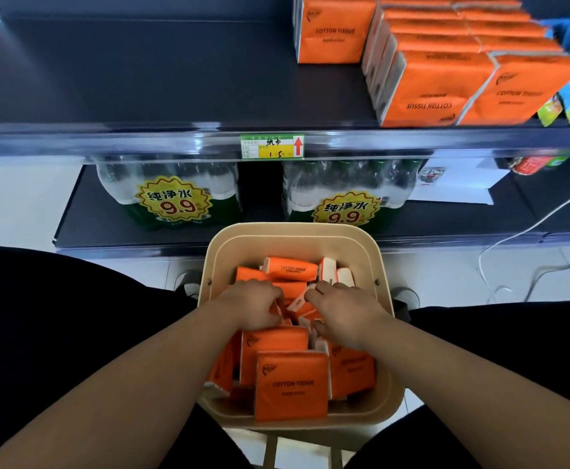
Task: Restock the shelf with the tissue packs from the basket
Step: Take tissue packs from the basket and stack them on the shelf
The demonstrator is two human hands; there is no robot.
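Reaching into the beige basket (383, 265), left hand (254, 304) and right hand (346, 311) each close a grip on orange "COTTON TISSUE" packs (292, 384). At 12 o'clock, two water bundles (172, 194) read "9.9"; the shelf (141, 96) tag (272, 147) reads "15".

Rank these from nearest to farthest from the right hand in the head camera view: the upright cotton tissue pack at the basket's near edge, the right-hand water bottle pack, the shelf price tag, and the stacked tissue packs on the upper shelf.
From the right hand:
1. Upright cotton tissue pack, just below it in the basket.
2. Right-hand water bottle pack, lower shelf beyond the basket.
3. Shelf price tag, on the upper shelf's front edge.
4. Stacked tissue packs, upper shelf, right.
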